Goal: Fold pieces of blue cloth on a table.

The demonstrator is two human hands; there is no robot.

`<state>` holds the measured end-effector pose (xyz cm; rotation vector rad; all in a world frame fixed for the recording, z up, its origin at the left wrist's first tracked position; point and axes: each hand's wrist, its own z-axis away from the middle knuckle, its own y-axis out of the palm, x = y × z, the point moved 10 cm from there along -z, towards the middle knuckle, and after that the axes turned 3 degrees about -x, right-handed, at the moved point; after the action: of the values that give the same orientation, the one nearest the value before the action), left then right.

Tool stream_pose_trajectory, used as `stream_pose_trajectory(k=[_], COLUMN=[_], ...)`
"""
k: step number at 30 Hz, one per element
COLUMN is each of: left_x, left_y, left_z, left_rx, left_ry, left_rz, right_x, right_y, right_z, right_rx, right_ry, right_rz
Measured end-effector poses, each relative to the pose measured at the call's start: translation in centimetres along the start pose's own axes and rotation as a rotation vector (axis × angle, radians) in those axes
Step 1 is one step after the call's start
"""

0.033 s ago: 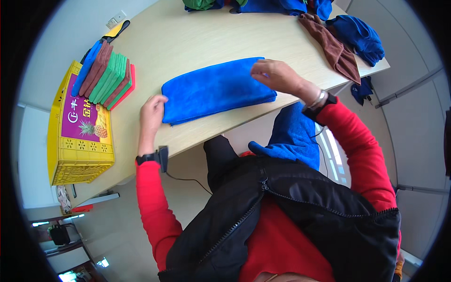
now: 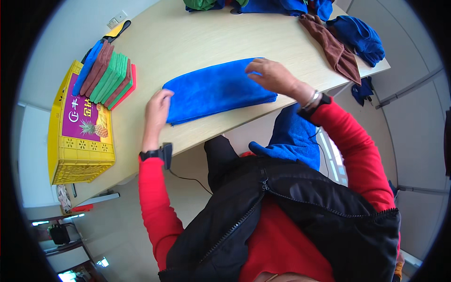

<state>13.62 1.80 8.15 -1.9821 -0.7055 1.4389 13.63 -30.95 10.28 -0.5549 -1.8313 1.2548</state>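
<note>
A folded blue towel (image 2: 211, 89) lies lengthwise on the table, its layered edges lined up along the near side. At its left end is my left hand (image 2: 159, 108), fingers loosely bent and overlapping the towel's edge; no cloth shows pinched in them. Over the right end my right hand (image 2: 275, 77) hovers with bent fingers and the thumb a little apart, holding nothing visible. A dark shadow falls on the towel just left of it. Another blue cloth (image 2: 289, 136) is draped across my lap.
On the left a yellow crate (image 2: 82, 164) stands with a row of folded brown, green, blue and red towels (image 2: 110, 77) beside and on it. A crumpled brown towel (image 2: 333, 47) and blue towel (image 2: 361, 40) lie far right. More cloths (image 2: 277, 5) are heaped at the back.
My left hand has shifted slightly right, over the towel's left edge. My right hand has edged left above the right end. The towel looks the same.
</note>
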Motion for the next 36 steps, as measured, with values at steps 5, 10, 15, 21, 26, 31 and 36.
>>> stream_pose_trajectory(k=[5,10,15,21,26,31,36], left_x=[-5.2,0.5,3.7,6.7,6.0,4.1,7.3], left_y=[3.8,6.1,5.8,2.7,4.2,4.4,2.5], left_z=[-2.4,-4.3,-4.4,-5.0,-2.8,-1.1,-0.5], left_rx=[-0.079,0.03,-0.04,0.074,0.406,0.251,0.086], left_ry=[0.375,0.168,0.157,-0.022,-0.332,-0.435,-0.349], left_rz=[-0.372,-0.656,-0.521,-0.37,0.097,0.364,0.236], right_x=[3.9,3.4,1.6,1.5,1.7,1.7,1.7], right_y=[4.5,7.7,7.1,6.5,6.4,6.0,5.6], right_z=[-1.6,-1.0,-1.0,0.0,1.3,1.9,1.2], right_rx=[-0.197,-0.113,-0.13,-0.068,-0.025,-0.005,-0.073], right_ry=[0.062,0.111,0.151,0.084,0.019,0.022,0.044], right_rz=[0.335,0.379,0.362,0.374,0.33,0.297,0.296])
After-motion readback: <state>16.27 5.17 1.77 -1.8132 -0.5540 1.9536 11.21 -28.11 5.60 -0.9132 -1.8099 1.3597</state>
